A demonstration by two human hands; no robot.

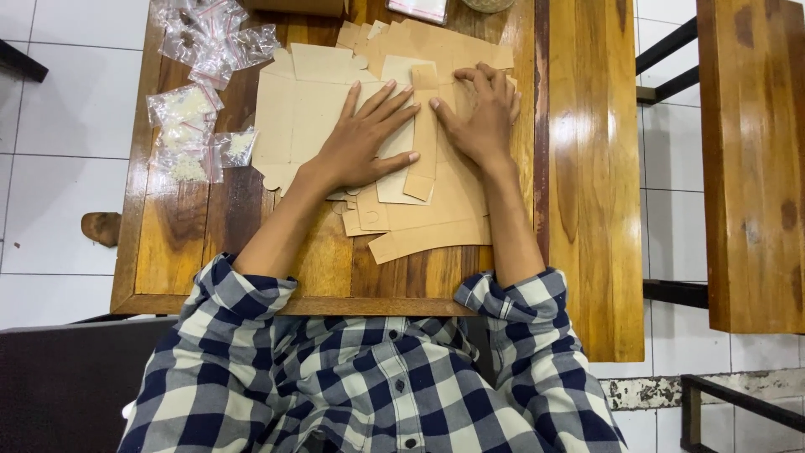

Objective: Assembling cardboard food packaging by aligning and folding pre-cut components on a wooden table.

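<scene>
My left hand (360,143) lies flat and open on the cardboard blank (335,101). My right hand (482,113), fingers curled, presses its folded strip (423,138). Plastic bags (197,101) sit at nine o'clock on the table (176,243).

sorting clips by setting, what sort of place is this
Probably a small home or shop packing spot: a wooden table on white tiled floor, with flat brown cardboard box blanks and small clear plastic bags beside them.
</scene>
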